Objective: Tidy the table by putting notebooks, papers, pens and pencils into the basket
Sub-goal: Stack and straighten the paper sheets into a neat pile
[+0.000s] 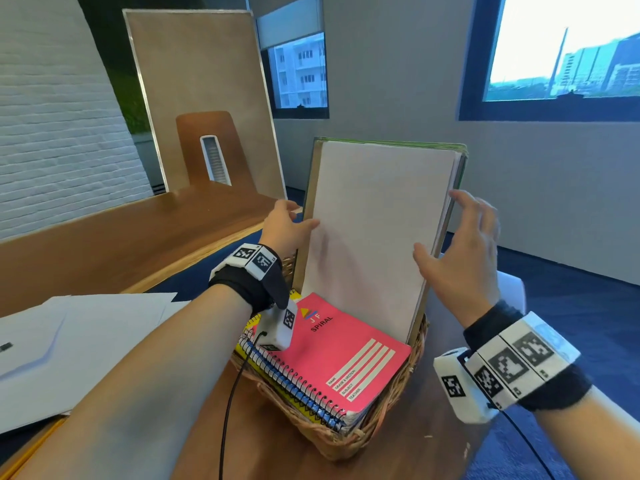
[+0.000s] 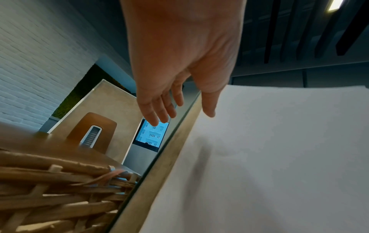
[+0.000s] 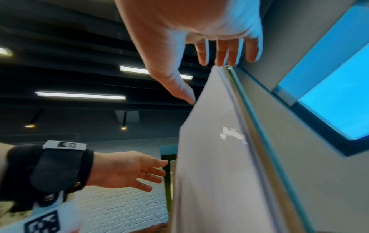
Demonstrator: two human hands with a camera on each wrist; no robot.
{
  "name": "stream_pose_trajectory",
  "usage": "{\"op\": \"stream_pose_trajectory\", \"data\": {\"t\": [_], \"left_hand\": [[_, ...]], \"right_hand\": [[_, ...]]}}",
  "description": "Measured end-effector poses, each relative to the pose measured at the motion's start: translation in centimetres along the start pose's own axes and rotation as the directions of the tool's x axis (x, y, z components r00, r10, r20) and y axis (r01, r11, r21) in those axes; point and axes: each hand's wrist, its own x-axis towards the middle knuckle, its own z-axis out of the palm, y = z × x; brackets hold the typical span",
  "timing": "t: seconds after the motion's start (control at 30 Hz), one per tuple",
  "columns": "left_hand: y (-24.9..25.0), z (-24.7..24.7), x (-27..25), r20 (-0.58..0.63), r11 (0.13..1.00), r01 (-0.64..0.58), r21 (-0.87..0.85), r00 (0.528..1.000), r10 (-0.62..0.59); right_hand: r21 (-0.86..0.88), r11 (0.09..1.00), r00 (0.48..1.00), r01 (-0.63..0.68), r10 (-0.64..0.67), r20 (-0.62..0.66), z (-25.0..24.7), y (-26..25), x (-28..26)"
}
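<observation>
A wicker basket (image 1: 346, 441) (image 2: 49, 189) sits on the table in front of me. A pink spiral notebook (image 1: 346, 358) lies inside it on top of other spiral notebooks. A stack of white papers (image 1: 374, 220) (image 2: 269, 149) (image 3: 209, 157) with a brown backing and green edge stands upright at the basket's far end. My left hand (image 1: 298, 216) (image 2: 182, 110) (image 3: 139, 171) is at the stack's left edge, fingers straight, thumb resting on the front sheet. My right hand (image 1: 453, 233) (image 3: 207, 82) is at the right edge, fingers straight, thumb tip touching the paper.
White sheets and an envelope (image 1: 69, 341) lie on the table to the left of the basket, with a yellow pencil (image 1: 34, 445) at the bottom left. A wooden chair back (image 1: 207, 150) and a tall panel stand beyond the table. Blue floor lies to the right.
</observation>
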Motion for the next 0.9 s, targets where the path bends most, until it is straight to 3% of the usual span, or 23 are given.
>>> {"op": "stream_pose_trajectory", "data": {"t": [0.1, 0.23, 0.33, 0.43, 0.67, 0.9], "left_hand": [[-0.5, -1.6, -0.6, -0.052, 0.999, -0.019, 0.034, 0.998, 0.021], [-2.2, -5.4, -2.1, -0.133, 0.998, -0.014, 0.066, 0.991, 0.023], [-4.1, -9.5, -3.5, -0.181, 0.987, 0.009, 0.163, 0.983, 0.021], [-6.5, -13.9, -5.2, -0.184, 0.958, 0.109, 0.264, 0.981, -0.061], [-14.3, -23.1, -12.2, -0.285, 0.818, 0.388, 0.424, 0.915, -0.287], [-21.1, -27.7, -20.1, -0.262, 0.635, 0.482, 0.604, 0.872, -0.413]], "right_hand": [[0.122, 0.983, 0.990, 0.138, -0.139, 0.000, 0.4, -2.8, -0.6], [0.228, 0.941, 0.952, 0.252, -0.283, 0.114, 2.2, -7.6, -1.2], [0.353, 0.890, 0.900, 0.288, -0.378, 0.219, 4.0, -11.4, -1.6], [0.447, 0.849, 0.839, 0.282, -0.444, 0.313, 6.0, -15.0, -2.1], [0.470, 0.841, 0.593, 0.269, -0.529, 0.607, 11.8, -21.9, -5.8], [0.363, 0.883, 0.358, 0.299, -0.456, 0.815, 18.0, -23.2, -11.6]]}}
